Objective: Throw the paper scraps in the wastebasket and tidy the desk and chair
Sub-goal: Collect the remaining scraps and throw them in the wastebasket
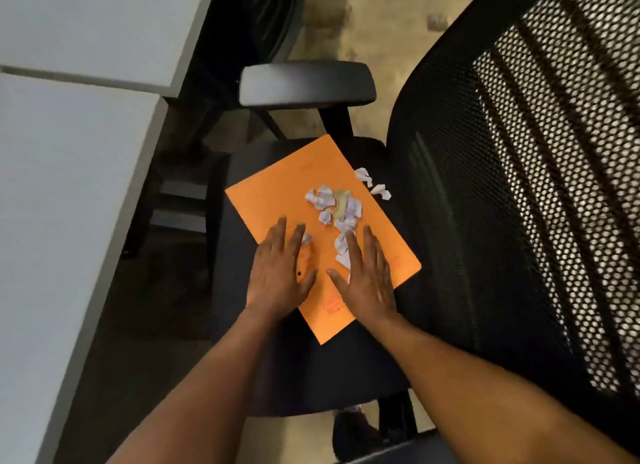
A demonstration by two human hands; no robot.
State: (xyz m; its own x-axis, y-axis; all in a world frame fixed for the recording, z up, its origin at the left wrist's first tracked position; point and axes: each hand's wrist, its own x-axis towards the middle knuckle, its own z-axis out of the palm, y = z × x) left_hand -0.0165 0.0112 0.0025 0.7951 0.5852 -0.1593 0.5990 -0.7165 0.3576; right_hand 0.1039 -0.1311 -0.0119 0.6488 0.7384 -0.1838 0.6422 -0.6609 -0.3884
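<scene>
An orange folder (284, 190) lies flat on the black seat (332, 370) of an office chair. Several crumpled white paper scraps (334, 207) sit in a loose heap on the folder. Two more scraps (372, 183) lie on the seat just past the folder's far right edge. My left hand (280, 276) rests palm down on the folder's near left part, fingers spread. My right hand (367, 276) lies palm down beside it, fingertips touching the nearest scraps. Neither hand holds anything. No wastebasket is in sight.
The chair's mesh backrest (540, 173) rises at the right, and its black armrest (308, 84) stands beyond the folder. A white desk (69, 173) fills the left side, with a dark gap between it and the chair. Beige floor (391, 31) shows at the top.
</scene>
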